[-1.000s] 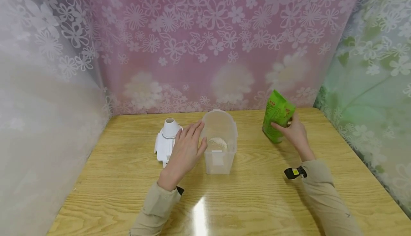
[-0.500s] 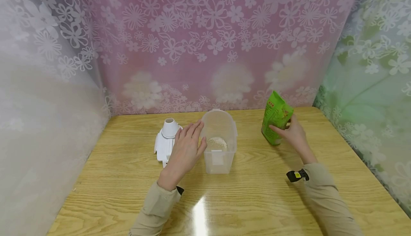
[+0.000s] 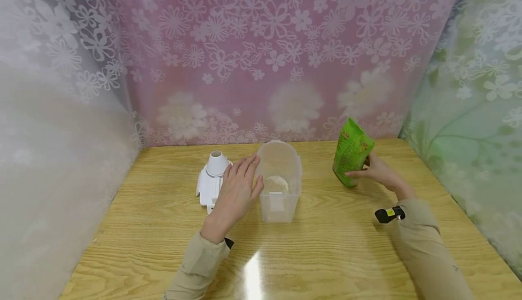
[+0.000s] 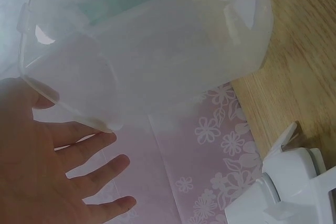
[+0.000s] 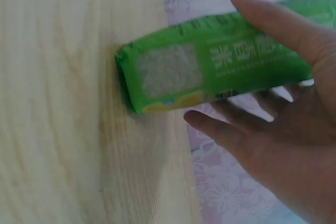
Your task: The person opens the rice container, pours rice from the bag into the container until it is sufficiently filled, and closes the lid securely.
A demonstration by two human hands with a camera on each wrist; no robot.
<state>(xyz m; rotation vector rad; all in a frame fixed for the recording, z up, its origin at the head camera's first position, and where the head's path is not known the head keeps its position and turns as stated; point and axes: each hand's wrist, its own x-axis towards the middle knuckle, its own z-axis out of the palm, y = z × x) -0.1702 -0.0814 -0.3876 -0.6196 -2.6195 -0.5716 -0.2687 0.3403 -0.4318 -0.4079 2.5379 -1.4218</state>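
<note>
A translucent plastic container [image 3: 281,207] stands upright on the table with a layer of pale grains [image 3: 276,183] at its bottom. My left hand [image 3: 234,191] rests at its left side, fingers extended, fingertips right at the rim in the left wrist view. Over to the right, a green bag [image 3: 350,155] stands on its base, slightly tilted; white grains show through its window [image 5: 170,69]. My right hand [image 3: 379,173] is just right of the bag, thumb and straight fingers spread on either side of it without curling round it.
Left of the container lies a white plastic piece [image 3: 207,186] with a cone-shaped spout [image 3: 217,163], partly behind my left hand. Floral curtains [image 3: 265,64] hang along the back edge and both sides of the wooden table [image 3: 326,254].
My right hand has lowered and drawn back rightward, its fingers loosening from the green bag. The bag has settled slightly lower in view. My left hand and the container have stayed put.
</note>
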